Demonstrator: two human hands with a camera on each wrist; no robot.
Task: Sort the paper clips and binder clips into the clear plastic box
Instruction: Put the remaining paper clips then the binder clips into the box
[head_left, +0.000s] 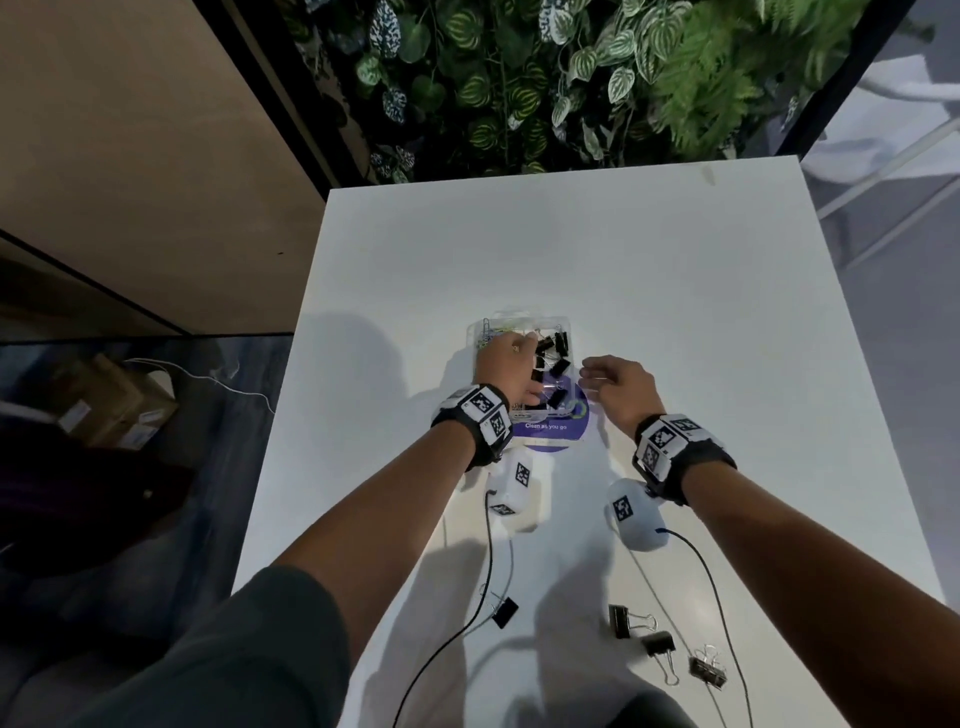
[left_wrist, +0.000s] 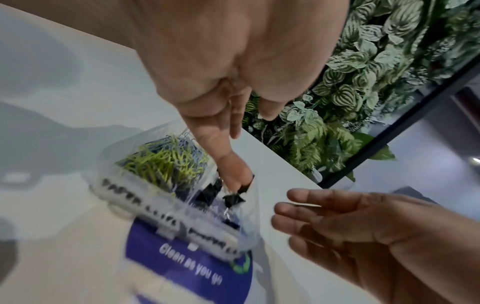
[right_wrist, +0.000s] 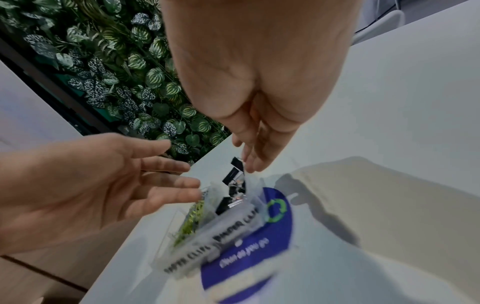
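The clear plastic box (head_left: 519, 318) sits mid-table on a purple "Clean as you go" card (head_left: 550, 434). Its left compartment holds yellow and blue paper clips (left_wrist: 166, 162); its right one holds several black binder clips (head_left: 558, 345). My left hand (head_left: 524, 353) hovers over the box with straight fingers, one fingertip (left_wrist: 235, 174) reaching down among the binder clips (left_wrist: 233, 199). My right hand (head_left: 592, 376) hangs at the box's right rim, fingers straight, nothing pinched. Four loose binder clips lie near me: one (head_left: 504, 612) at the left, three (head_left: 658, 644) at the right.
Two white tagged pods (head_left: 517, 486) (head_left: 636, 514) with black cables (head_left: 483, 582) lie on the white table (head_left: 675, 291) below my wrists. A leafy plant wall (head_left: 519, 78) stands past the far edge. Cardboard boxes (head_left: 114, 400) sit on the floor at the left.
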